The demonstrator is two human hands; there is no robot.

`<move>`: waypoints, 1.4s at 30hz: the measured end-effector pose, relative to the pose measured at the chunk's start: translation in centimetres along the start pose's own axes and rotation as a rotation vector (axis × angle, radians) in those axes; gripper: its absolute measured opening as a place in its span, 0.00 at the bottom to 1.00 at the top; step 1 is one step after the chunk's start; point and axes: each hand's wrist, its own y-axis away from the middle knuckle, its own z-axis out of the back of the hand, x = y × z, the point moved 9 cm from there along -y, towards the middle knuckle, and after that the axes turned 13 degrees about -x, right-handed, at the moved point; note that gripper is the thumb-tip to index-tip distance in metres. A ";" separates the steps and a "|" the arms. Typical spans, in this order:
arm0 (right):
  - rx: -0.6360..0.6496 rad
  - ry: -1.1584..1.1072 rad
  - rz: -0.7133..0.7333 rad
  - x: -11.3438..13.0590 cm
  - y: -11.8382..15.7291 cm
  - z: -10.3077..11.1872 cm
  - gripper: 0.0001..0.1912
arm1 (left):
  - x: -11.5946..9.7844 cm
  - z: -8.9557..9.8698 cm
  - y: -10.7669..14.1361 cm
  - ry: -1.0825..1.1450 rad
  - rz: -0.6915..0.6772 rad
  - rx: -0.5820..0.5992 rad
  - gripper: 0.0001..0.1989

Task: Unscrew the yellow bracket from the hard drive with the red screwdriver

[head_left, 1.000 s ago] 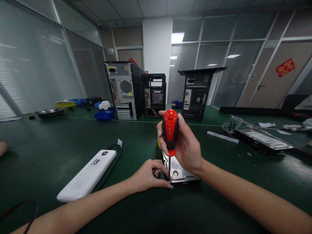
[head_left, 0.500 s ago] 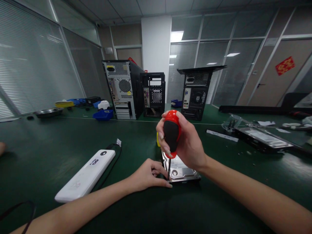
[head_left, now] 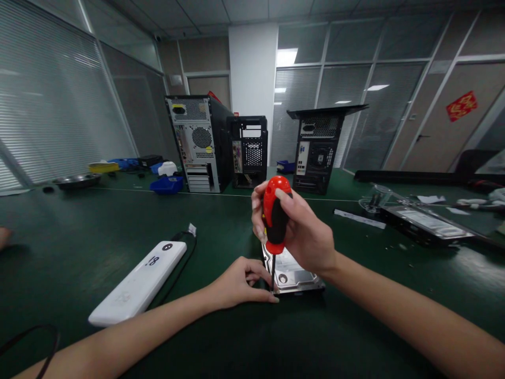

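Note:
My right hand (head_left: 305, 226) is wrapped round the red and black handle of a screwdriver (head_left: 278, 216), held upright. Its dark shaft runs down to the near left corner of a silver hard drive (head_left: 302, 279) that lies flat on the green table. At that same corner, the thumb and fingers of my left hand (head_left: 246, 281) are closed about the drive's edge, beside the screwdriver's tip. What the tip sits on is too small to make out. My right hand hides part of the drive's far side.
A white power bank (head_left: 138, 284) with a black cable lies on the left. Computer cases (head_left: 201, 142) stand at the back, near a blue tray (head_left: 166, 185). On the right are another drive (head_left: 428, 223) and a black-and-white strip (head_left: 360, 218). Another person's hand (head_left: 4, 238) shows at the left edge.
The screwdriver's handle has turned in my right hand, and my thumb and fingers have shifted round it. My left hand and the hard drive have stayed put.

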 end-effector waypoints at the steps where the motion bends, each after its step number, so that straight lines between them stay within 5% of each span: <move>1: 0.008 -0.002 -0.003 0.0 0.0 -0.1 0.13 | -0.1 0.0 0.0 -0.002 -0.003 -0.001 0.14; 14: -0.030 -0.005 -0.021 -0.2 0.0 -0.1 0.12 | 0.1 0.0 0.0 0.045 0.016 -0.006 0.14; 21: -0.012 -0.080 -0.069 -0.6 -0.2 -0.3 0.21 | 0.5 0.0 0.0 0.016 0.025 -0.007 0.15; 31: -0.133 0.012 -0.013 -0.6 -0.5 0.8 0.15 | 0.3 0.0 0.0 0.033 0.014 0.000 0.13; 37: -0.060 -0.038 -0.012 -0.7 -0.5 0.3 0.21 | 0.1 0.0 0.1 0.040 0.014 -0.002 0.13; 42: -0.084 0.022 -0.028 -0.7 -0.3 0.4 0.15 | 0.2 0.0 0.0 0.057 0.013 0.002 0.13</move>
